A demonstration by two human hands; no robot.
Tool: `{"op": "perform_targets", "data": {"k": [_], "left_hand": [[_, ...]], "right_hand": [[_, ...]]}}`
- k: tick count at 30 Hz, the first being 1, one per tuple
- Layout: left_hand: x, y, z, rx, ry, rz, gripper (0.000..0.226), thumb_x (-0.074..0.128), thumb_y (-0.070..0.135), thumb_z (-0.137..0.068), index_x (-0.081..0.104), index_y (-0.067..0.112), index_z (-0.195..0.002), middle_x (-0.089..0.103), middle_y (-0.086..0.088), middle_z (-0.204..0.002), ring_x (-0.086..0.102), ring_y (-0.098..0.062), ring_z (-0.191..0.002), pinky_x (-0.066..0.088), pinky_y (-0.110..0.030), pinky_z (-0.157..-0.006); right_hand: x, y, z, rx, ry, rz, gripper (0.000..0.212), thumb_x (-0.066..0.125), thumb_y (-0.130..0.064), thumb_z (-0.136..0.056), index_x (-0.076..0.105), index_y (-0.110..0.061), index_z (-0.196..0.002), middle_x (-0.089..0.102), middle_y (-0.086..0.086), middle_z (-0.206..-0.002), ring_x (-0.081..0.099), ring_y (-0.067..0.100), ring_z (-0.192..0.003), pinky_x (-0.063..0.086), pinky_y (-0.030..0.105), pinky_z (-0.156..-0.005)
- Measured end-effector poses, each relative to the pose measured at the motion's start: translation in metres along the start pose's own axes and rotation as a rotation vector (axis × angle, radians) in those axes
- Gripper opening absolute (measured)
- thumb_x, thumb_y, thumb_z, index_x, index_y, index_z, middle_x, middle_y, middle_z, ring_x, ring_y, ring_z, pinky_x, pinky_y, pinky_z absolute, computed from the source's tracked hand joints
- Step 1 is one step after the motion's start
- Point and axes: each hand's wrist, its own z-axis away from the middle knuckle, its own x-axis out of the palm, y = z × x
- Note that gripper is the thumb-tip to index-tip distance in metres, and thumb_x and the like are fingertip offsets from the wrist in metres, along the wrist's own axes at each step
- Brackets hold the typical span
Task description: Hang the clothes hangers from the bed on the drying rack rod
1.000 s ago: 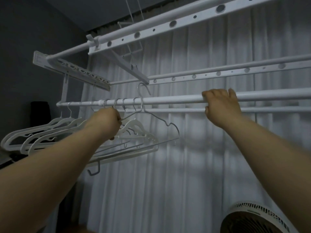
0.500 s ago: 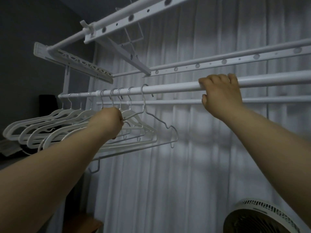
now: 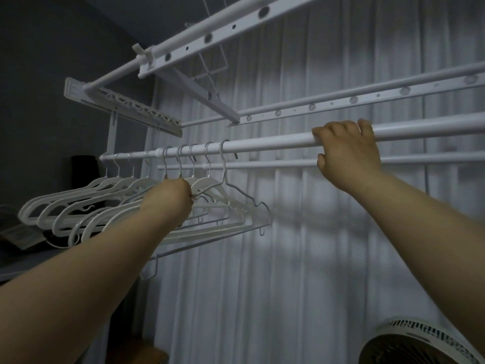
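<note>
One: Two bare arms are raised toward the drying rack rod (image 3: 262, 143), both almost straight. How is the left hand (image 3: 170, 198) posed?

Other: It is reached up and forward, with the back of the hand turned to the camera. Its grip is closed into a fist, and a thin wire is seen coming out of the fist's right side, so the wire hanger (image 3: 238, 193) is held by its near shoulder. The fingertips are hidden behind the hand.

One: And the right hand (image 3: 346, 151)?

Other: It is lifted higher, well to the right of the left grip. The fingers are hooked over the top of the rod and the thumb is set beneath it, so the rod is clasped.

One: Where is the wire hanger placed?

Other: Its hook is laid over the rod, just above and to the right of the left grip, between the two hands. The hook is pointed up. The long axis is seen running from under the left forearm to a corner right of that grip, roughly crosswise to the rod.

One: What else is seen?

Other: A row of white plastic hangers (image 3: 123, 182) is hung on the rod above and left of the left grip, hooks up, bars lying the same way. A pale curtain (image 3: 301, 258) is seen beyond both grips, and a fan (image 3: 409, 337) far below the right one.
</note>
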Motion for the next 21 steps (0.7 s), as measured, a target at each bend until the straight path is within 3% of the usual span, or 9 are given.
{"op": "perform_targets", "data": {"k": [5, 9, 12, 15, 18, 21], "left_hand": [[0.000, -0.004, 0.000, -0.013, 0.002, 0.052, 0.025, 0.051, 0.021, -0.092, 0.063, 0.002, -0.104, 0.068, -0.015, -0.095, 0.065, -0.033, -0.089, 0.052, -0.039, -0.084], [-0.006, -0.004, 0.007, -0.002, 0.036, 0.015, 0.029, 0.055, 0.028, -0.090, 0.063, 0.005, -0.105, 0.065, -0.012, -0.095, 0.060, -0.029, -0.087, 0.045, -0.032, -0.072], [-0.014, -0.004, 0.014, 0.018, 0.128, -0.003, 0.039, 0.054, 0.040, -0.089, 0.060, 0.008, -0.110, 0.065, -0.011, -0.103, 0.058, -0.029, -0.091, 0.042, -0.032, -0.073], [-0.025, -0.015, 0.026, 0.031, 0.294, 0.065, 0.043, 0.052, 0.045, -0.088, 0.060, 0.012, -0.114, 0.065, -0.009, -0.115, 0.058, -0.028, -0.106, 0.045, -0.032, -0.080], [-0.034, -0.037, 0.052, 0.068, 0.466, 0.147, 0.031, 0.054, 0.038, -0.088, 0.066, 0.015, -0.105, 0.069, -0.001, -0.108, 0.061, -0.021, -0.102, 0.038, -0.024, -0.073], [-0.041, -0.071, 0.089, 0.058, 0.557, 0.135, 0.031, 0.052, 0.037, -0.087, 0.069, 0.012, -0.096, 0.071, -0.005, -0.091, 0.064, -0.024, -0.084, 0.038, -0.024, -0.066]], "right_hand": [[0.002, -0.001, 0.001, 0.008, 0.017, 0.004, 0.042, 0.047, -0.013, -0.089, 0.041, -0.012, -0.131, 0.046, 0.009, -0.133, 0.034, 0.029, -0.126, 0.004, 0.040, -0.114], [0.010, -0.011, 0.005, -0.028, 0.112, -0.085, 0.044, 0.052, -0.007, -0.085, 0.047, -0.003, -0.128, 0.045, 0.017, -0.135, 0.029, 0.033, -0.134, 0.002, 0.041, -0.116], [0.019, -0.028, 0.007, -0.097, 0.265, -0.190, 0.039, 0.050, -0.007, -0.076, 0.059, 0.003, -0.113, 0.058, 0.023, -0.118, 0.047, 0.042, -0.119, 0.022, 0.051, -0.110], [0.022, -0.063, 0.010, -0.060, 0.326, -0.439, 0.040, 0.046, -0.015, -0.073, 0.063, 0.002, -0.105, 0.064, 0.022, -0.106, 0.056, 0.042, -0.104, 0.038, 0.048, -0.097], [0.024, -0.109, 0.017, -0.080, 0.338, -0.706, 0.032, 0.051, -0.011, -0.076, 0.063, 0.001, -0.103, 0.066, 0.020, -0.097, 0.060, 0.040, -0.093, 0.046, 0.044, -0.082], [0.022, -0.158, 0.040, -0.111, 0.095, -1.054, 0.021, 0.055, -0.009, -0.087, 0.063, -0.006, -0.105, 0.065, 0.008, -0.085, 0.062, 0.031, -0.084, 0.046, 0.034, -0.072]]}}
